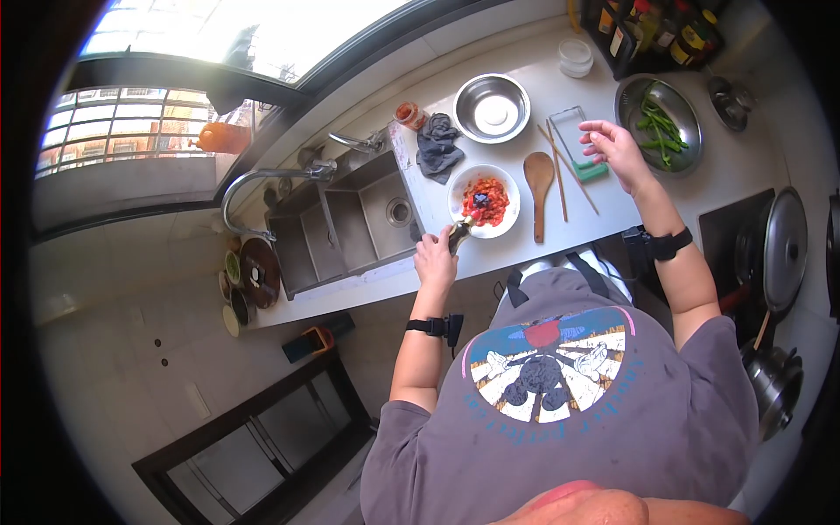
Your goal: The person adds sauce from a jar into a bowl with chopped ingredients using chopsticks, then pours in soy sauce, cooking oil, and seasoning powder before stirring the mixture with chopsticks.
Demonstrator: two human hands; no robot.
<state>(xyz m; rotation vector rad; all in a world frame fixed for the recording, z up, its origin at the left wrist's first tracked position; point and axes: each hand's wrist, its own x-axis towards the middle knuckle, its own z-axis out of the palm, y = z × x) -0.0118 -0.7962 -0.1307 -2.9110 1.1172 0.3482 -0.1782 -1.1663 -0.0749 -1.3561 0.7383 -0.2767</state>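
Note:
My left hand (435, 259) is wrapped round a dark bottle (458, 234), tilted with its neck over the rim of a white bowl (456, 220). Chopped red pieces (495, 208) fill the bowl, and a dark patch of liquid (480, 200) lies on them. My right hand (615, 150) is raised over the counter with its fingers apart, holding nothing. Close to it are a green-ended clear slicer or tray-like item (590, 170) and a pair of chopsticks (560, 179). A wooden spoon (539, 188) lies to the right of the white bowl.
A steel bowl (466, 125) with a white round shape inside stands behind. Green peppers (661, 131) sit in a steel basin (691, 105) at right. A dark cloth (437, 150) lies near the double sink (350, 206). Bottles (656, 31) stand in a rack; a lidded pan (785, 249) is far right.

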